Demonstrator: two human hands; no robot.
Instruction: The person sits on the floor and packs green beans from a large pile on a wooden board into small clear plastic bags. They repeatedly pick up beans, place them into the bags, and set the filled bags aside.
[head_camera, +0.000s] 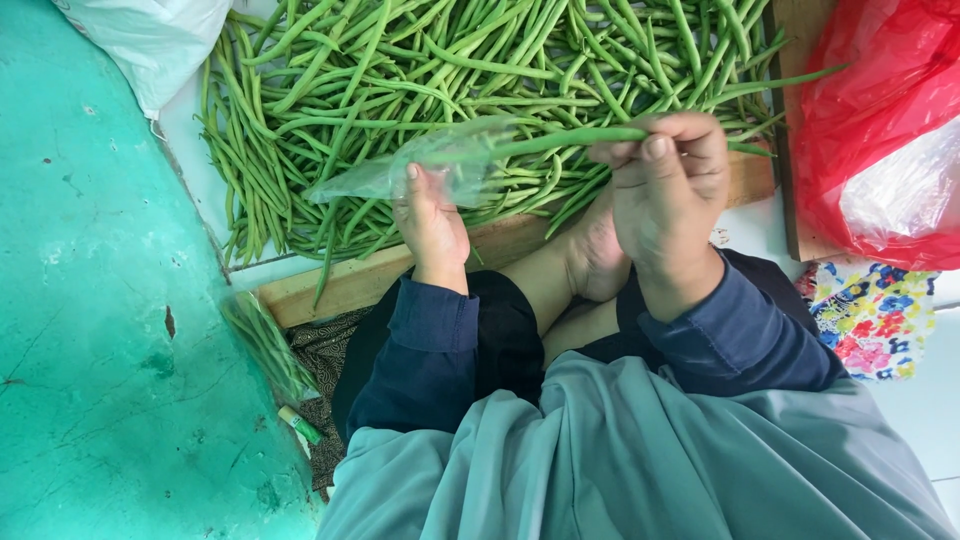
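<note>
Person sits on the floor, legs folded, facing a big heap of green beans (450, 90) spread on a pale sheet. Heap taken as landmark.

Left hand (432, 222): at the near edge of the heap, fingers pinched together on a clear bag (415, 165). The bag lies on its side, its mouth toward the right hand.

Right hand (668, 190): also at the heap's near edge, right of the left hand. Thumb and fingers clamped on the end of a bean (560, 142), maybe a few together; cannot count them.

Key relation: the held bean's long axis runs roughly level, left-right, from the right hand across to the bag. Its free tip sits at or just inside the bag's mouth; the film blurs exactly how far in. Right hand has the bean, left hand has the bag, the two apart with the bean bridging them.

Around: wooden board (340, 285) under the heap's near edge. Red bag (880, 110) right of the heap, white bag (150, 35) at its far left corner. A filled packet of beans (265, 345) lies nearer than the heap, on the green floor (90, 330).
</note>
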